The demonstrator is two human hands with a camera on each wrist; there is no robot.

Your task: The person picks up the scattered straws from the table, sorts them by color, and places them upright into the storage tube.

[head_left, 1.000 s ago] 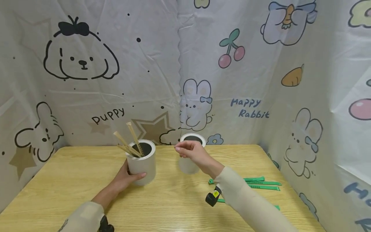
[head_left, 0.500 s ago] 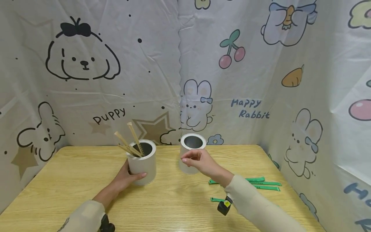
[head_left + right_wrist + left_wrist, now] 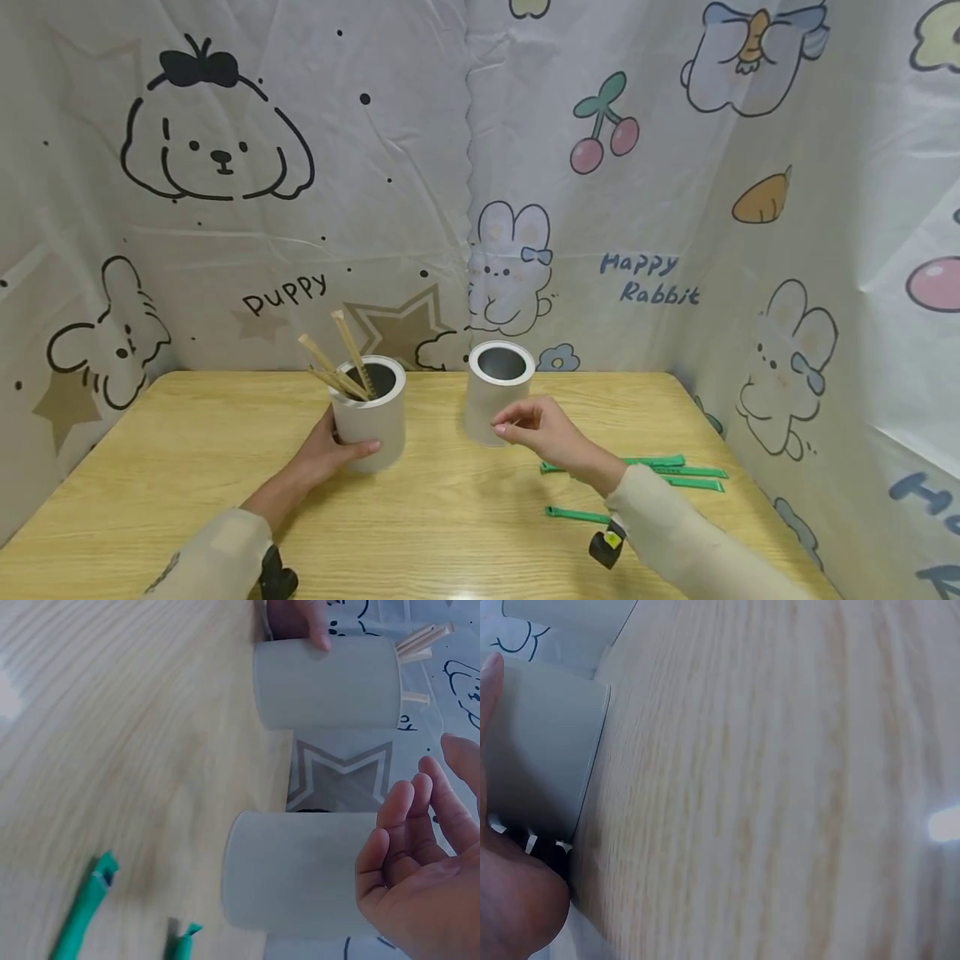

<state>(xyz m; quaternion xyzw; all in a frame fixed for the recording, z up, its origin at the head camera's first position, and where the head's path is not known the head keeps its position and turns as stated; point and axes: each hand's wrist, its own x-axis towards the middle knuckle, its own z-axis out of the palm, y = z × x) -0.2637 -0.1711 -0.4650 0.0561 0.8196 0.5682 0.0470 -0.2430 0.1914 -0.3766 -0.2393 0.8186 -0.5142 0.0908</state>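
My left hand [image 3: 322, 457] grips the side of a white cylindrical canister [image 3: 381, 442], thumb across its front and the other fingers hidden behind it. Several narrow tan paper-wrapped sticks [image 3: 347, 350] lean out of its dark mouth. To the right stands a second white canister [image 3: 487, 408], upright, with no stick rising above its rim. In front of that one my right hand [image 3: 553, 435] hovers over the table. The right wrist view shows its fingers [image 3: 420, 840] loosely bent, thumb apart from them, holding nothing.
Several green stick packets [image 3: 693, 484] lie at the right of the wooden table [image 3: 450, 533], partly behind the right forearm. A single green packet [image 3: 576, 514] lies nearer. A printed cloth [image 3: 405, 208] hangs behind and along the sides.
My right hand has drawn back from over the second canister's mouth, moving right and toward me, so its opening shows now. The left hand keeps its grip on the first canister.
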